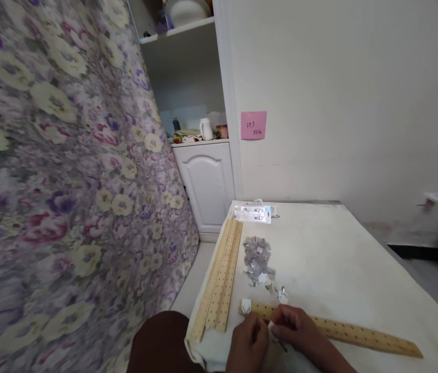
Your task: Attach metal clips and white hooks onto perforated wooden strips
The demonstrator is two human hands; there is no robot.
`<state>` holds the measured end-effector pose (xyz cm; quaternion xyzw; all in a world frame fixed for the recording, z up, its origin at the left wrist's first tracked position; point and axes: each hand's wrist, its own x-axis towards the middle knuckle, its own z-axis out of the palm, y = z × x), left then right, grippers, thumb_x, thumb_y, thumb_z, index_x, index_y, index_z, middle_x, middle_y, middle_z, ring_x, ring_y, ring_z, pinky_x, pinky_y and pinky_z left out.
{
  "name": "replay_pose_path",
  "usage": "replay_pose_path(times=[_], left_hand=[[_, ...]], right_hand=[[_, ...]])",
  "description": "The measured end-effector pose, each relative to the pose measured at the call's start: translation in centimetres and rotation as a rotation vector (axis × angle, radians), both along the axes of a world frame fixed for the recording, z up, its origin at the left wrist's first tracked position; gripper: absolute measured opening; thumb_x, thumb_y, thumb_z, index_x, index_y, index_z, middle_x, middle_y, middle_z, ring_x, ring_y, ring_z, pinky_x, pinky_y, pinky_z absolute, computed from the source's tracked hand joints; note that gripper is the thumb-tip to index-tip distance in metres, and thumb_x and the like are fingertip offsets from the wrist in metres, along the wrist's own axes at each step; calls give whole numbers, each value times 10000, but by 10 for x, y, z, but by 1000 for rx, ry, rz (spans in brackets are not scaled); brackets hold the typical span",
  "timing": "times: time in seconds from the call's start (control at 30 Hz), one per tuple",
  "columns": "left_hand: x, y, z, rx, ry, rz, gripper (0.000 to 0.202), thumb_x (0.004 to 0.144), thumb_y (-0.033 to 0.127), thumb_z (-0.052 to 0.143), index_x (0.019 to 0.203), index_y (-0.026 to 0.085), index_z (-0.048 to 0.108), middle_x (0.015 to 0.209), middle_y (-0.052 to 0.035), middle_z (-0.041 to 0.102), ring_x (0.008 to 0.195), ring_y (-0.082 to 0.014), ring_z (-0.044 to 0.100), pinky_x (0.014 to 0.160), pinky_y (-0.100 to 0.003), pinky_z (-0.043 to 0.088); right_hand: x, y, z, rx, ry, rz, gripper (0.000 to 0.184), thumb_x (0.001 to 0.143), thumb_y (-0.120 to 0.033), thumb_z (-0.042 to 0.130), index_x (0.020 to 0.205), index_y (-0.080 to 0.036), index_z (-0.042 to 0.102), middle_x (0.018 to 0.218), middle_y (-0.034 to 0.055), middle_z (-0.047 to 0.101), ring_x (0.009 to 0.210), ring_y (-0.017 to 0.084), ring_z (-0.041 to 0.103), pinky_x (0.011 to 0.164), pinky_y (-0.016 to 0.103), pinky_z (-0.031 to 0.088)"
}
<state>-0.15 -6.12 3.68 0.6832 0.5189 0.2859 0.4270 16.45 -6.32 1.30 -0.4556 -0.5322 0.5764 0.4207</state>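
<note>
My left hand point(249, 338) is closed, fingertips pinched together close to my right hand; whatever is in them is hidden. A small adhesive hook point(272, 326) with a pale backing seems to be pinched in my right hand point(295, 327); it is mostly covered by the fingers. Just beyond both hands lies a perforated wooden strip point(362, 334), running off to the right. At its left end sits a hook on a white square point(246, 305). Another hook with a white backing point(283, 295) lies behind the strip. Farther back is a pile of clear adhesive hooks point(257, 254).
Several more perforated wooden strips point(221, 282) lie along the table's left edge. Packaged hooks point(252, 213) lie at the far end of the cloth-covered table point(339, 254). White scraps point(264, 280) lie by the pile. A floral curtain point(67, 181) hangs at left, beside a white cabinet point(209, 181).
</note>
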Motion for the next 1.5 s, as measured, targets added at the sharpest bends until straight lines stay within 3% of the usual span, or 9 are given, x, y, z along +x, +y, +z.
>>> replay_pose_path(times=[0.2, 0.4, 0.57, 0.7, 0.87, 0.97, 1.23, 1.5], left_hand=[[-1, -5, -19, -9, -33, -18, 271, 835, 411, 412, 661, 204, 422, 618, 47, 418, 623, -122, 412, 586, -231, 315], [2, -5, -50, 54, -84, 56, 336, 855, 478, 384, 667, 206, 440, 612, 41, 452, 608, -123, 426, 575, -230, 334], [2, -11, -62, 306, 62, 84, 290, 890, 384, 340, 734, 211, 512, 673, -1, 554, 638, -143, 503, 615, -245, 370], [0, -13, -76, 481, 200, 70, 249, 887, 310, 345, 798, 228, 564, 773, -29, 611, 733, -161, 559, 666, -252, 407], [-1, -8, -92, 633, 320, 6, 205, 882, 273, 377, 819, 239, 570, 737, -19, 613, 696, -161, 569, 614, -245, 415], [0, -6, -93, 661, 342, 15, 194, 880, 252, 391, 802, 238, 568, 732, -21, 618, 703, -173, 569, 619, -261, 422], [7, -7, -84, 579, 289, 136, 181, 816, 202, 493, 961, 224, 598, 863, -45, 662, 803, -195, 612, 709, -306, 480], [9, -5, -64, 582, 330, 106, 187, 863, 223, 488, 993, 234, 623, 883, -32, 691, 817, -177, 647, 718, -288, 513]], right_hand=[[-3, -4, 2, 29, -134, -8, 80, 651, -126, 580, 685, -164, 519, 584, -64, 474, 552, 76, 415, 513, 191, 319], [-7, -2, 6, -49, -39, 15, 66, 683, -198, 547, 731, -189, 502, 537, -84, 481, 397, 68, 423, 387, 186, 338], [0, 19, -3, 6, -124, -142, 63, 699, -208, 520, 674, -201, 463, 485, -95, 462, 371, 71, 440, 380, 184, 337], [0, 34, -11, 5, -214, -180, 38, 715, -195, 485, 687, -207, 463, 486, -87, 480, 374, 85, 459, 395, 196, 339], [-3, 40, -14, 101, -505, -253, 75, 687, -138, 473, 645, -196, 498, 545, -46, 534, 515, 110, 527, 509, 206, 371], [-3, 41, -15, 117, -582, -262, 96, 682, -123, 457, 641, -198, 500, 562, -36, 556, 543, 115, 527, 528, 205, 361], [0, 45, -16, 124, -649, -262, 98, 686, -132, 469, 633, -196, 521, 610, -12, 591, 599, 129, 533, 567, 214, 352], [3, 48, -19, 110, -701, -255, 101, 684, -135, 472, 628, -188, 537, 617, 3, 603, 607, 138, 536, 573, 223, 341]])
